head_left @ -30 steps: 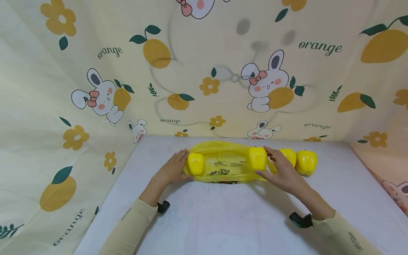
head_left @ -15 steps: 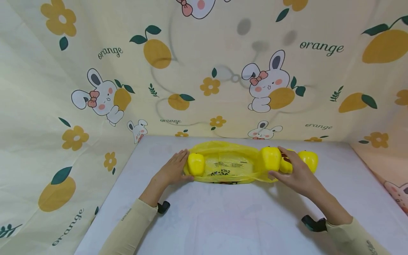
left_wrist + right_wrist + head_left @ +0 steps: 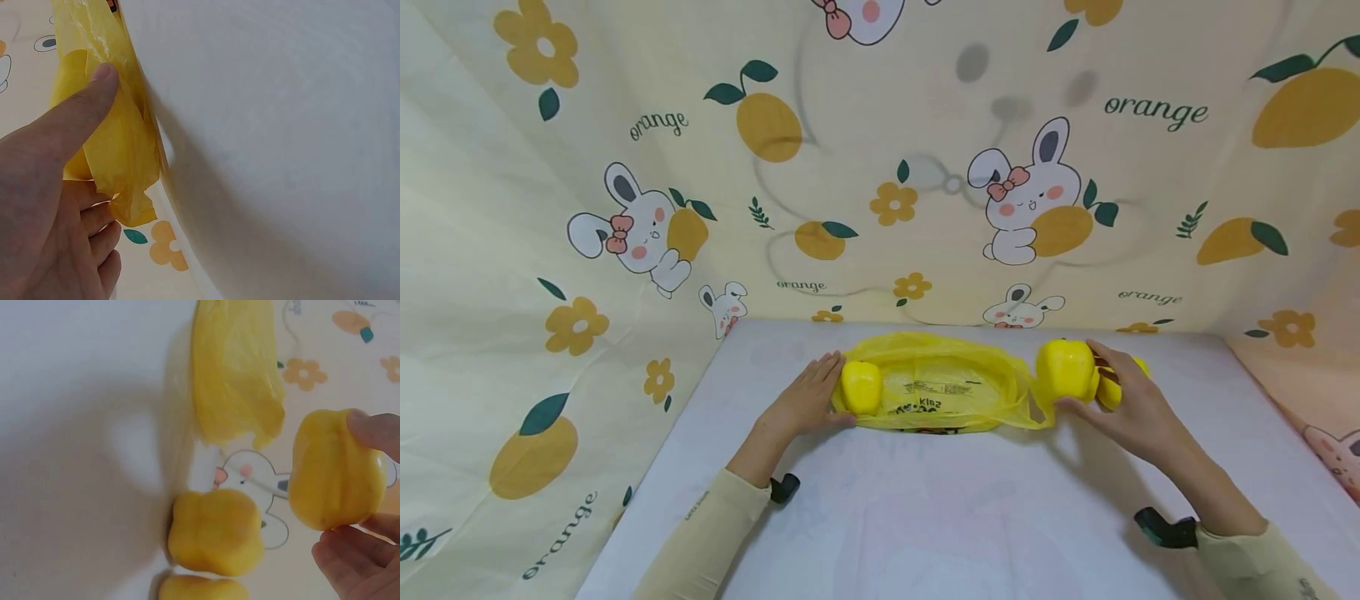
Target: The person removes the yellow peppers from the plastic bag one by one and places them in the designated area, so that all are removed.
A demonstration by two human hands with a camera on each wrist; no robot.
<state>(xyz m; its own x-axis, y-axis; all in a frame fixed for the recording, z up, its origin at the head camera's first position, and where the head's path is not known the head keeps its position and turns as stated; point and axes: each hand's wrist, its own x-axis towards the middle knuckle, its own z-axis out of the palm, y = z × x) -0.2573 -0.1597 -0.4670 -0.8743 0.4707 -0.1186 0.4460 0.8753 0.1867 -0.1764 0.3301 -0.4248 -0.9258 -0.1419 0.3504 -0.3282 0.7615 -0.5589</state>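
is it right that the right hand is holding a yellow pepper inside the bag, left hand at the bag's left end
Not inside: the right wrist view shows the yellow pepper in the right hand outside the bag, apart from it. The left hand is at the bag's left end.

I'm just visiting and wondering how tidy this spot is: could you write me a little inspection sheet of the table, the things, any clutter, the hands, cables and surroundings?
Surface: white table, with arm shadows falling on it.
Job's things: an open yellow bag with print on it; one yellow pepper at its left end; a held pepper, apart from the bag; two other peppers to the bag's right.
Clutter: nothing seen.
Hands: left hand holds the bag's left end; right hand grips the held pepper; black devices at both wrists.
Cables: nothing seen.
Surroundings: cream backdrop printed with rabbits, flowers and fruit.
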